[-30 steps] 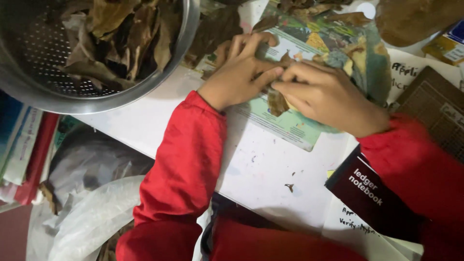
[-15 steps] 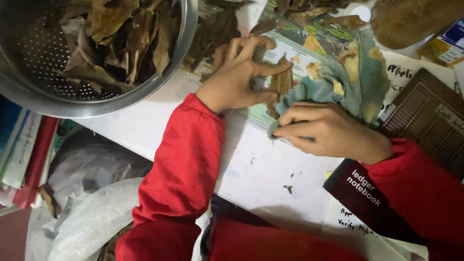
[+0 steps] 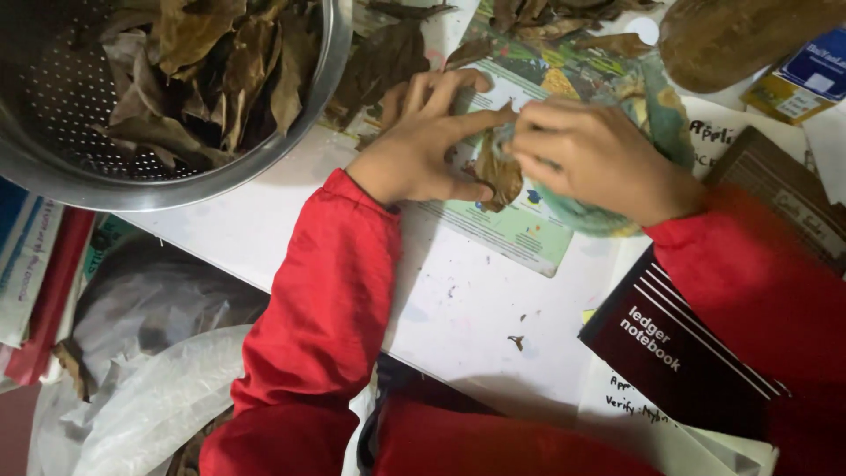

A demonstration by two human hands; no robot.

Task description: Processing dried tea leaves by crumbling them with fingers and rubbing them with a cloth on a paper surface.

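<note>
— Brown and brittle, that dried leaf [image 3: 499, 172] is what we see between the two hands, lying on the colourful printed sheet [image 3: 520, 231] on the white table [image 3: 458, 308].

— And the hands themselves?

— We see the left hand [image 3: 421, 145] laid flat over the sheet, fingers spread, index finger and thumb closing around the leaf at its 9 o'clock side. The right hand [image 3: 592, 159] is curled shut — its fingertips pinch the leaf's top edge together with a greenish cloth [image 3: 656, 110] bunched under the palm.

— What lies around them?

— At 10 o'clock from the hands we find a perforated metal colander [image 3: 176, 172] holding more dried leaves, its rim overhanging the table edge. Loose leaves [image 3: 379, 66] lie between colander and left hand. At 5 o'clock rests a dark notebook [image 3: 679, 353], partly under the red right sleeve [image 3: 758, 282]. At 1 o'clock sits a brown wooden piece [image 3: 740, 35] — beside it a small blue-and-yellow box [image 3: 806, 79]. Below the table, at 8 o'clock, we see crumpled plastic bags [image 3: 150, 388].
</note>
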